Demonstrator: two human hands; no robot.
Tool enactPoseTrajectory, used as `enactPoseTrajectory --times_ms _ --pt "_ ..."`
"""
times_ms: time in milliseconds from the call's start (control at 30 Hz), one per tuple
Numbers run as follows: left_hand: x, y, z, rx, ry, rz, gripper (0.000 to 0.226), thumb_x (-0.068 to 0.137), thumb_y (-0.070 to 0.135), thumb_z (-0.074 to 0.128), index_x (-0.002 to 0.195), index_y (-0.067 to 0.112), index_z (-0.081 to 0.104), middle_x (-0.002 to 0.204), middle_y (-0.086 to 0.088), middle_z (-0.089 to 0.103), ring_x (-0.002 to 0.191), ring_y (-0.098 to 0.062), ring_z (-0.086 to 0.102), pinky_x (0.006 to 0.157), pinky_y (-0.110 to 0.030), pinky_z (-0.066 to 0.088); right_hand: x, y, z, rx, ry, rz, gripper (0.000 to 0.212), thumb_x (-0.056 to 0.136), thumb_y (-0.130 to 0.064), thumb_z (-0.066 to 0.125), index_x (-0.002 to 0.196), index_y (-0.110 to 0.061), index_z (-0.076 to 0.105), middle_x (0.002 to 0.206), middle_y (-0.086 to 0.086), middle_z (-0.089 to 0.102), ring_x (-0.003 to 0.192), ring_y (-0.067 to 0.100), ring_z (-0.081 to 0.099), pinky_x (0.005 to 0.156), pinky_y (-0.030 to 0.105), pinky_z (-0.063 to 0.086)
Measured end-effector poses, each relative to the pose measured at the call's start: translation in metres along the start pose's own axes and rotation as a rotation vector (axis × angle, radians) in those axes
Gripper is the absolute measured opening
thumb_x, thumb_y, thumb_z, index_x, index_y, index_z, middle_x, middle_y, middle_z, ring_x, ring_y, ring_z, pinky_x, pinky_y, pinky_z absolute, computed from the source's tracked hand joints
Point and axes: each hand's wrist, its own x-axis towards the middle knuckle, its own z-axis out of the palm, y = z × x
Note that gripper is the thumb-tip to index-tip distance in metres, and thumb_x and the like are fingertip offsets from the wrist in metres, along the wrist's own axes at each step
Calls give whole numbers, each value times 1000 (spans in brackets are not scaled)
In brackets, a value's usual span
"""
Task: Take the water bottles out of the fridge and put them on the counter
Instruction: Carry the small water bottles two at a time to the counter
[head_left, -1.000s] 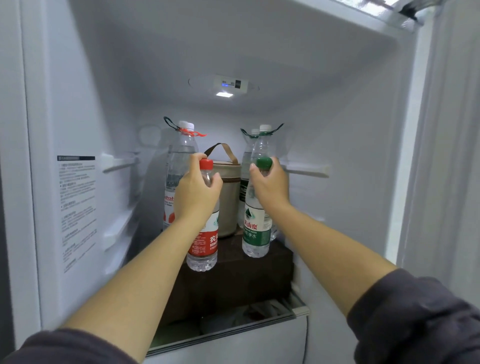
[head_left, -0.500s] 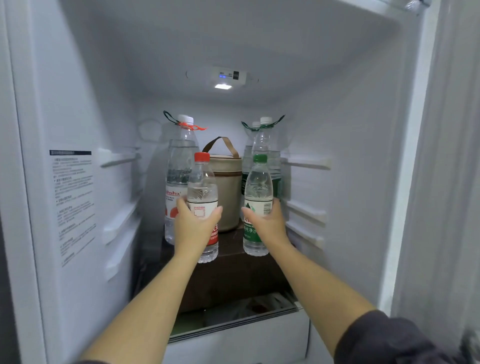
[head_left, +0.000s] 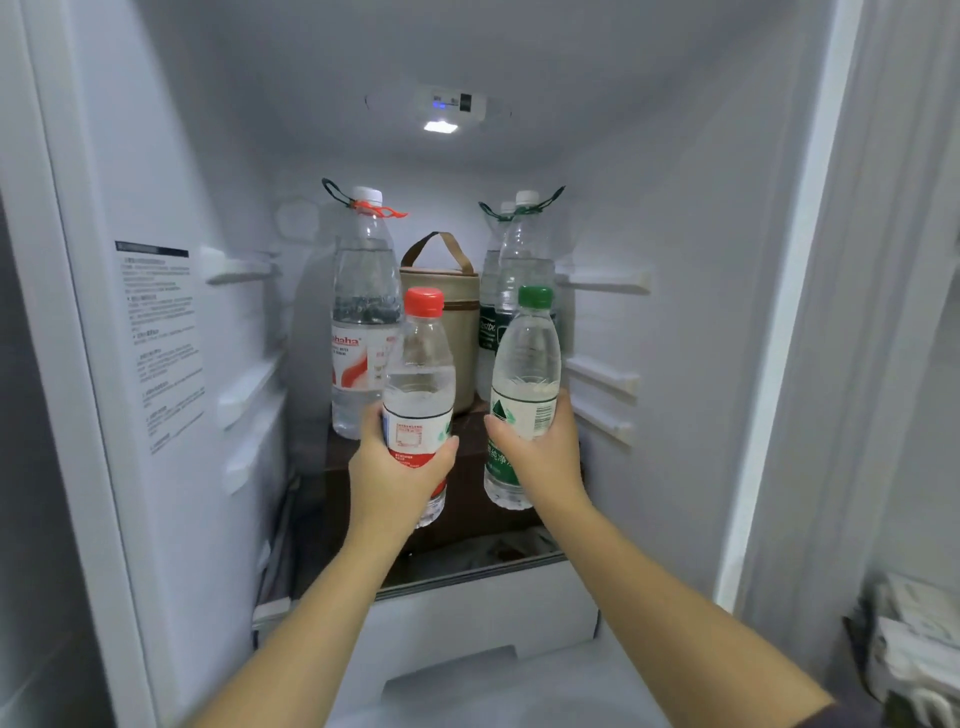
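White plastic lines the open fridge (head_left: 675, 208), where the task's water bottles are all inside. At the far end stand the large ones: a red-labelled bottle (head_left: 363, 312) on the left and two green-labelled bottles (head_left: 524, 249) on the right, with a tan bag (head_left: 447, 291) between them. Nearer, a red-capped bottle (head_left: 418, 384) and a green-capped bottle (head_left: 525, 364) are held upright and appear to be lifted off the dark shelf (head_left: 467, 519). The left hand (head_left: 395, 483) wraps the red-capped one at its label. The right hand (head_left: 545, 457) clasps the other the same way, fingers (head_left: 563, 410) curled round the label band.

Both small bottles look nearly full, so fairly light for one hand each. Their thin clear walls will likely give under a hard squeeze and may be slick from the cold, which makes the label band the surer hold. The large bottles are probably much heavier; the cord loops at their necks offer a grip, with support under the base advisable. No counter is in view.
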Motion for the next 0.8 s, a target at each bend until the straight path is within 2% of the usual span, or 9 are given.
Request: enactPoseTrajectory --times_ms 100,233,400,567,800 --pt "-37 -13 -9 -29 -26 -69 59 70 19 84 113 31 46 96 28 57 84 11 59 64 -4 43 -40 14 -14 -6 -6 17 55 73 -15 83 115 -26 50 105 -11 65 96 3 64 82 24 53" --pt "-103 -48 -20 -5 -80 -190 61 68 17 85 114 30 48 99 22 62 88 4 61 67 -8 45 -107 57 -36 -53 -73 144 59 73 -11 84 116 -31 49 107 -11 66 97 4 64 84 23 53" --pt "-166 -94 -26 68 -129 -339 60 66 12 86 108 29 47 93 18 63 83 3 62 64 -12 45 -165 108 -50 -142 -81 265 53 71 -10 85 108 -26 50 95 -8 66 86 5 67 69 18 52" --pt "-184 -117 -25 89 -125 -409 58 67 9 86 109 22 49 93 11 66 77 3 65 56 -8 47 -183 129 -50 -189 -65 327 60 71 -15 86 114 -25 46 99 -8 64 89 8 65 69 18 53" --pt "-187 -129 -24 104 -129 -423 61 65 11 87 110 22 48 93 10 67 78 4 65 57 -9 48 -189 143 -48 -233 -67 332 67 68 -20 88 118 -27 44 102 -12 63 91 6 65 70 19 54"
